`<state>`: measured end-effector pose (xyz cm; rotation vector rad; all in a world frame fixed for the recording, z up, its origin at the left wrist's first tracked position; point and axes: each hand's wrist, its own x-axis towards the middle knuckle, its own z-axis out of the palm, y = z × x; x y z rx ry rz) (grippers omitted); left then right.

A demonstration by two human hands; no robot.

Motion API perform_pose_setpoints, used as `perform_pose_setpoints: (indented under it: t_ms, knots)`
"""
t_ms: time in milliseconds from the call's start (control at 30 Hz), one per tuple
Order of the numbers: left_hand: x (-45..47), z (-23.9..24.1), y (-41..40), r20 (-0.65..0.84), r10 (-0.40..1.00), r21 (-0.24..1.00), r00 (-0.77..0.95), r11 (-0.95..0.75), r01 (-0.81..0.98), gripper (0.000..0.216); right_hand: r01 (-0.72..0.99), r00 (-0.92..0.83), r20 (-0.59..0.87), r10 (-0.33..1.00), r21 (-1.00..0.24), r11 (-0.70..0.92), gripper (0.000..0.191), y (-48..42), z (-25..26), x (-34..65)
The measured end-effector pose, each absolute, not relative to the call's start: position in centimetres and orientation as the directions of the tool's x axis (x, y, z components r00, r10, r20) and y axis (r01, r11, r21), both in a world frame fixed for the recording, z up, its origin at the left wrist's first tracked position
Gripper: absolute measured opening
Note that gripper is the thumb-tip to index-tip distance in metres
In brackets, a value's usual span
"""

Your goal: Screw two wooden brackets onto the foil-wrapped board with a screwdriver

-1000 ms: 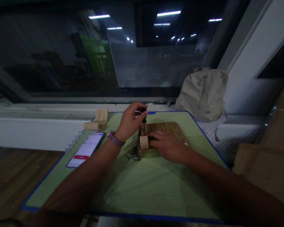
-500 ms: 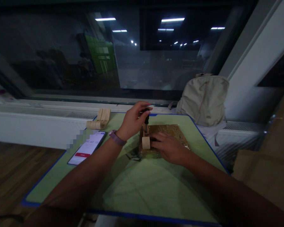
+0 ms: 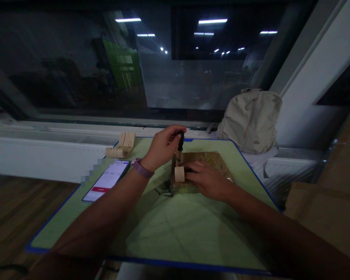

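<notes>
My left hand [image 3: 162, 144] is closed on the black handle of a screwdriver [image 3: 180, 142], which stands upright with its shaft pointing down. The tip meets a small wooden piece [image 3: 179, 174] with a rounded near end. From the right, my right hand [image 3: 208, 179] grips that piece with its fingers; its thumb is hard to see. Under the piece lies a flat brown slab wrapped in clear film [image 3: 216, 158]. Several dark screws [image 3: 166, 190] are scattered on the table just left of the slab's near corner.
A phone [image 3: 106, 181] with a lit timer lies on the green table [image 3: 169, 229], left of my forearm. More curved wooden pieces [image 3: 125, 143] stand at the far left edge. A beige backpack [image 3: 251, 120] rests beyond the far right corner, and a cardboard box [image 3: 323, 210] is at right.
The screwdriver's handle shows more plainly as my left fingers have shifted slightly around it. The wooden piece and my right hand keep nearly the same place.
</notes>
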<state>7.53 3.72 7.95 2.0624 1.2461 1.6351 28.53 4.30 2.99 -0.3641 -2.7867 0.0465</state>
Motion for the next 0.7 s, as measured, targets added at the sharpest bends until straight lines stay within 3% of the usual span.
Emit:
perform_pose_setpoints:
  t_ms: [200, 700]
  knots:
    - [7.84, 8.22, 3.28, 0.690, 0.722, 0.609, 0.054, -0.620, 0.495, 0.018, 0.233, -0.912, 0.321, 0.257, -0.114, 0.966, 0.034, 4.22, 3.10, 28.49]
    - [7.80, 8.16, 3.40, 0.682, 0.725, 0.601, 0.097, -0.631, 0.491, 0.017, 0.246, -0.913, 0.330, 0.241, -0.028, 0.969, 0.032, 4.29, 3.05, 28.40]
